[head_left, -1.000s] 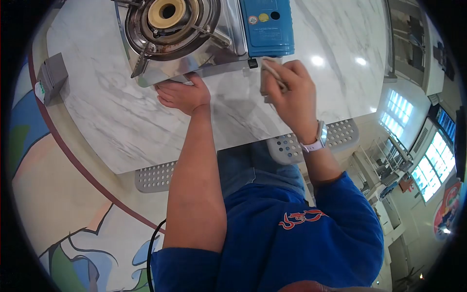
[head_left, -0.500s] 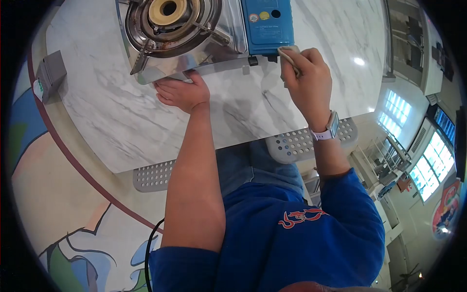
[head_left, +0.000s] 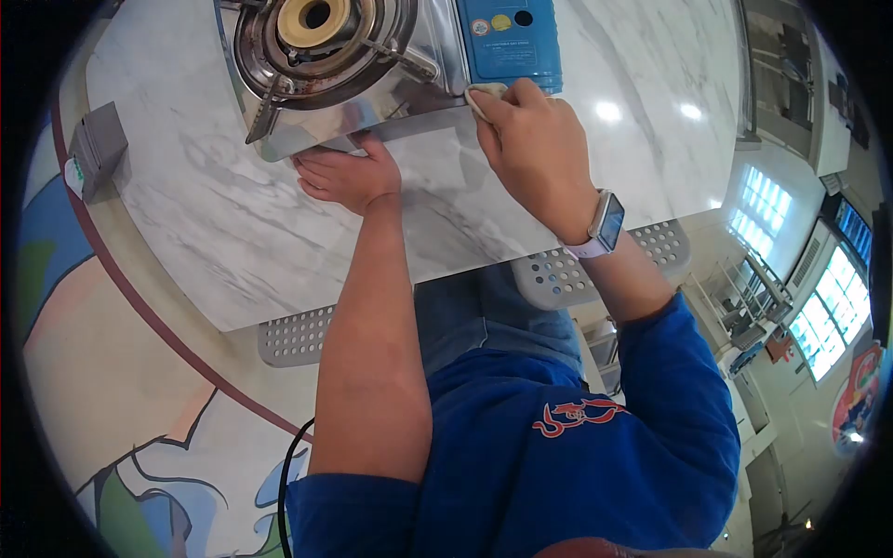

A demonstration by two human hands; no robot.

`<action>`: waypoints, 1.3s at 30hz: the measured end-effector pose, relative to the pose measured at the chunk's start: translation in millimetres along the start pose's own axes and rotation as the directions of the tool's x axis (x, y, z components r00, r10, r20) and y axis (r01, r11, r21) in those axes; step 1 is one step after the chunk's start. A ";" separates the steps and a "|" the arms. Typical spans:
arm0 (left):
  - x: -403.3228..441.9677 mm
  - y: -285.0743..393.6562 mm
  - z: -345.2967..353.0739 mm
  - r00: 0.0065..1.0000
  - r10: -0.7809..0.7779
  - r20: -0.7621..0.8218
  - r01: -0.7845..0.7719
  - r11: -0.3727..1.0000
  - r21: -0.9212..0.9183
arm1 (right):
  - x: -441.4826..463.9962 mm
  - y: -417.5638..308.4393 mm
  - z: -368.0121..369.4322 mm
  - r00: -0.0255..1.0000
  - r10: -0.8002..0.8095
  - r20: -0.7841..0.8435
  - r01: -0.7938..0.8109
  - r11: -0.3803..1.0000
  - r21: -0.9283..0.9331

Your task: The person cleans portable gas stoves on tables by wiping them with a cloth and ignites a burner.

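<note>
Stove: it stands on the marble-patterned table [head_left: 233, 223], and the top of my view cuts it; I see the steel top of the stove [head_left: 409, 98], a round burner [head_left: 301, 39] with metal supports around it, and at the right a blue cover [head_left: 513, 58].
Left hand: the left hand [head_left: 352, 179] rests against the front edge of the stove, below the burner; its fingers lie close together and point to the left, while the thumb stands apart, up along the edge. How far the fingertips go under, I cannot tell.
Right hand: the right hand [head_left: 535, 149] pinches a folded pale cloth [head_left: 486, 98] between thumb and fingers; the tips of the other fingers are hidden.
Cloth: it is at the front edge, where steel and blue cover meet.
Wrist: a watch [head_left: 607, 221] sits on the right one.
Grey box: the box [head_left: 99, 149] is near the table's left edge, well apart from the stove.
Stools: two grey stools [head_left: 549, 286] with holes show partly below the table.
</note>
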State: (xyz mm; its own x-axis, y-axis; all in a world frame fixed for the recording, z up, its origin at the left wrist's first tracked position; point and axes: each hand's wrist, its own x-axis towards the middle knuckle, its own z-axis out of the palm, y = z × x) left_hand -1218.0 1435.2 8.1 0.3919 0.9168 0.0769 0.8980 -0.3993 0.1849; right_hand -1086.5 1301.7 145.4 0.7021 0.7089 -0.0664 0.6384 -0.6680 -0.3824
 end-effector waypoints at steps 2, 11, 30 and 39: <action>-1.0 -2.1 3.1 1.000 0.013 -0.016 -0.012 0.999 0.029 | -0.2 1.9 -0.9 0.999 -0.032 -0.022 0.032 0.999 0.031; -0.4 -4.8 5.4 0.999 0.034 -0.033 -0.034 0.999 0.021 | -26.2 28.1 -51.2 0.925 0.378 0.030 -0.364 0.863 0.351; -0.6 -5.5 10.6 0.989 0.067 -0.135 -0.061 0.997 0.046 | -13.9 29.0 -30.8 0.994 0.110 0.019 -0.109 0.993 -0.048; -1.2 -4.9 6.1 0.998 0.050 -0.041 -0.047 0.997 0.064 | -15.3 15.9 5.7 0.990 0.041 0.135 -0.040 0.999 -0.011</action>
State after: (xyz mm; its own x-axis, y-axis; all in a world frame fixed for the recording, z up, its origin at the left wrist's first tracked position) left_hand -1221.7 1436.0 1.1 0.4277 0.8950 0.1262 0.8894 -0.4417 0.1178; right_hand -1088.9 1281.5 135.0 0.6787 0.7051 -0.2052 0.6136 -0.6980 -0.3691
